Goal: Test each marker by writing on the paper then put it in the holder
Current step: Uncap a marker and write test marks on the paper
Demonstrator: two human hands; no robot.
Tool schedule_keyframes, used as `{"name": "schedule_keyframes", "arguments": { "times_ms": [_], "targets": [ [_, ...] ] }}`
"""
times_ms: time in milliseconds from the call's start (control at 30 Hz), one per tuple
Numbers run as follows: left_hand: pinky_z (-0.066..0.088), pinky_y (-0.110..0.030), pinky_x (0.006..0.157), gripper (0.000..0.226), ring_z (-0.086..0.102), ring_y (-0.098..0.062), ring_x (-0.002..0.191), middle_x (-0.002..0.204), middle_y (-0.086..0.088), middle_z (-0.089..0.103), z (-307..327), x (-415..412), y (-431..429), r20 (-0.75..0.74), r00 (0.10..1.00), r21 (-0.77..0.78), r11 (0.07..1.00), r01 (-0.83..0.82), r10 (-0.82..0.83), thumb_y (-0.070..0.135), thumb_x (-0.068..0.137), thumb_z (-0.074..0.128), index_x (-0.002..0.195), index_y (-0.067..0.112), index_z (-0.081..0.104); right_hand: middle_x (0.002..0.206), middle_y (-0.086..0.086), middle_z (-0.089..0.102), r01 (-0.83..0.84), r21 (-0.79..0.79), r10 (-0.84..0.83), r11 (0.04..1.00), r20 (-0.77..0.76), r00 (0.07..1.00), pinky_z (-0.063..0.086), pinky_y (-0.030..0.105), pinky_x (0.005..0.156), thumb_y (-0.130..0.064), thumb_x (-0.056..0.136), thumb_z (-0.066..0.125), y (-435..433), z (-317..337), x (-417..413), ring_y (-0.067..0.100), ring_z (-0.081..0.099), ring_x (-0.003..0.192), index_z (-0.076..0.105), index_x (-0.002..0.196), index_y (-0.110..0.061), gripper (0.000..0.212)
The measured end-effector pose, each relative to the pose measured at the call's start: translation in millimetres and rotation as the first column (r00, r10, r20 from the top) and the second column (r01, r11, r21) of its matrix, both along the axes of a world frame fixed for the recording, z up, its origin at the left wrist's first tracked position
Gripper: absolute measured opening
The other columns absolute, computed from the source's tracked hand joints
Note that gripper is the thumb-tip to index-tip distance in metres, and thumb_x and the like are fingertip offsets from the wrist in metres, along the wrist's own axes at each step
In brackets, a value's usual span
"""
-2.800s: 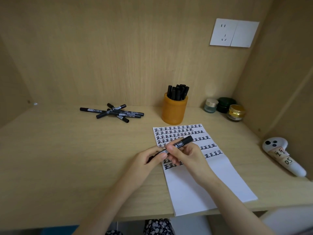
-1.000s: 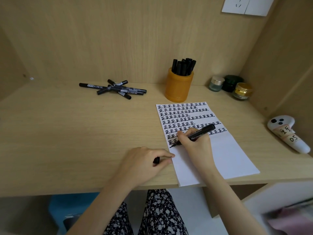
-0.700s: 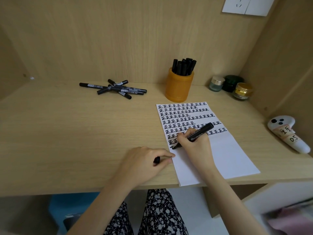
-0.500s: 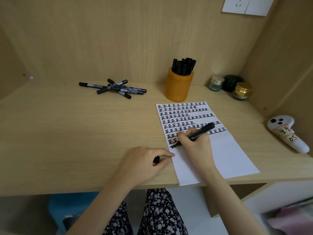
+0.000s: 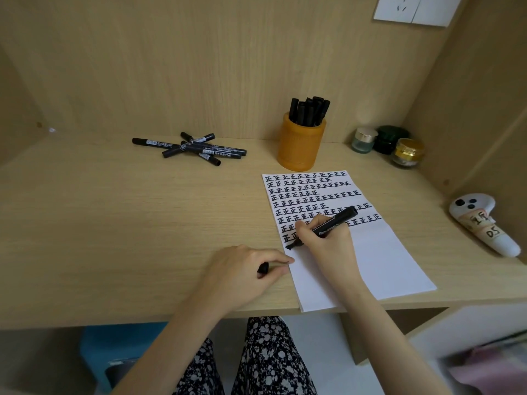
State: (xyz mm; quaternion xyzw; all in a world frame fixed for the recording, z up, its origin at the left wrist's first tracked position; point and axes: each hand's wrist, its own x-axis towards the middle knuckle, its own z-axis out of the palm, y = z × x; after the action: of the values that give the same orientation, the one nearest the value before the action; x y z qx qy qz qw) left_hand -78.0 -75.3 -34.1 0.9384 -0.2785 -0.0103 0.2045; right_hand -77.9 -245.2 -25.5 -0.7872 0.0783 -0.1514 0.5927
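My right hand (image 5: 328, 246) grips a black marker (image 5: 335, 225) in a writing hold, its tip down on the white paper (image 5: 379, 258) at the left end of the lowest written row. Rows of black characters cover the paper's upper half. My left hand (image 5: 242, 272) rests on the desk by the paper's left edge, fingers curled round the black marker cap (image 5: 263, 268). An orange holder (image 5: 301, 145) with several black markers stands behind the paper. Several loose black markers (image 5: 196, 149) lie in a heap at the back left.
Three small jars (image 5: 387, 142) stand at the back right corner. A white controller with taped labels (image 5: 482, 223) lies by the right wall. Wooden walls enclose the desk (image 5: 114, 223) at the back and both sides. The paper's near edge overhangs the desk front.
Since 2.8 s ago the cap came off the marker and stayed in my left hand. My right hand brought the marker down to the paper; over the last second its tip shifts slightly while writing.
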Motion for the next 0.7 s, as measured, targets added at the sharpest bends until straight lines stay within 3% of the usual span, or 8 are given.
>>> {"name": "schedule_keyframes", "arguments": {
  "times_ms": [167,367,533,700],
  "targets": [
    [0.045,-0.015,0.061,0.031,0.057,-0.007,0.055,0.09,0.015,0.072,0.0,0.4,0.1,0.004,1.0,0.001,1.0,0.007,-0.007,0.059,0.089,0.039,0.116,0.054,0.054,0.061,0.007,0.05,-0.007,-0.036,0.006,0.999,-0.006,1.0,0.033,0.016,0.051,-0.007,0.082,0.064,0.3,-0.3,-0.4,0.009,0.041,0.057,0.052,0.07,0.013,0.026],
    [0.037,-0.009,0.054,0.031,0.056,-0.01,0.054,0.087,0.015,0.072,0.0,0.0,0.0,0.009,1.0,-0.002,1.0,0.011,-0.011,0.059,0.09,0.039,0.116,0.053,0.054,0.059,0.005,0.054,-0.002,-0.006,0.002,1.0,-0.01,1.0,0.036,0.016,0.053,-0.007,0.081,0.064,-0.2,0.9,-1.0,0.008,0.044,0.057,0.056,0.065,0.007,0.023],
    [0.05,-0.02,0.064,0.033,0.058,-0.007,0.055,0.092,0.017,0.072,-4.6,2.2,0.5,0.012,1.0,-0.019,1.0,0.002,-0.001,0.061,0.088,0.038,0.116,0.054,0.054,0.059,0.007,0.047,-0.025,-0.055,0.025,0.998,-0.005,1.0,0.033,0.016,0.052,-0.009,0.083,0.065,1.0,1.1,-1.1,0.008,0.039,0.056,0.052,0.068,0.012,0.029],
    [0.05,-0.022,0.066,0.034,0.056,-0.008,0.053,0.092,0.015,0.072,-6.0,2.0,1.1,0.025,1.0,-0.033,0.999,0.007,-0.007,0.061,0.088,0.039,0.116,0.053,0.055,0.056,0.004,0.045,0.009,-0.065,-0.009,0.998,-0.007,1.0,0.031,0.018,0.048,-0.007,0.083,0.063,0.7,0.2,-0.8,0.008,0.036,0.053,0.05,0.066,0.011,0.028]
  ]
}}
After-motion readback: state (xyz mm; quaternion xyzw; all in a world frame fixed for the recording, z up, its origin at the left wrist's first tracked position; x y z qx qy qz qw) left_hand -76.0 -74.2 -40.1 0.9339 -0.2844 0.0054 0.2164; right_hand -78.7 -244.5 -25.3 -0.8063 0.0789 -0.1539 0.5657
